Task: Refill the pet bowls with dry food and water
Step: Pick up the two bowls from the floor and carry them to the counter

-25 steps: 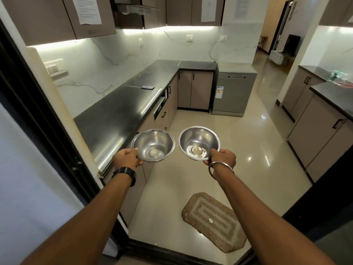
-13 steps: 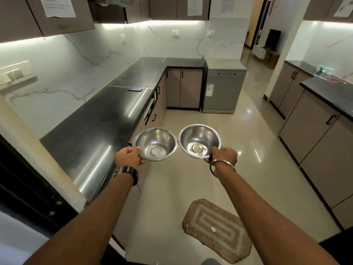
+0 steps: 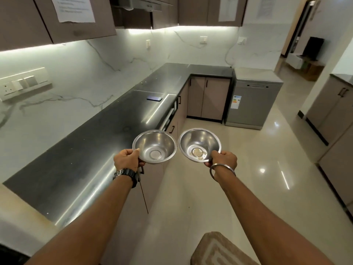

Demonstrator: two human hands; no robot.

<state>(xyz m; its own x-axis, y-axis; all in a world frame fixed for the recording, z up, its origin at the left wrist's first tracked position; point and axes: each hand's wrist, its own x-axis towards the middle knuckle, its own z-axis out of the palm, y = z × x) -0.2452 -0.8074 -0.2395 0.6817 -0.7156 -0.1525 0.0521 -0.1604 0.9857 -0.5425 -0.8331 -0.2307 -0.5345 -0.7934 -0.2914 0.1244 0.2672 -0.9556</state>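
Looking down from head height, two bare arms reach forward into a kitchen, each hand carrying a small steel bowl out in the air. Gripped around the near rim of the left bowl (image 3: 154, 145), the left hand (image 3: 127, 159) has a dark wristwatch (image 3: 126, 175) on its wrist; this bowl looks bare inside, shiny to the bottom. Clasping the near rim of the right bowl (image 3: 199, 144), the right hand (image 3: 222, 159) wears a thin metal bangle (image 3: 222, 170) at the wrist; a small patch of pale crumbs (image 3: 197, 152) (likely leftover dry food) sits at the bottom of that bowl. Both bowls are held level, side by side, their rims almost touching. They hang above the cream floor (image 3: 238, 178), just beside the front edge of a long dark countertop (image 3: 86, 150) that runs along the left wall. A phone (image 3: 154, 98) lies flat farther along that counter. A grey dishwasher (image 3: 252, 104) stands against the far wall, and a corner of a beige mat (image 3: 219, 249) shows at the bottom.
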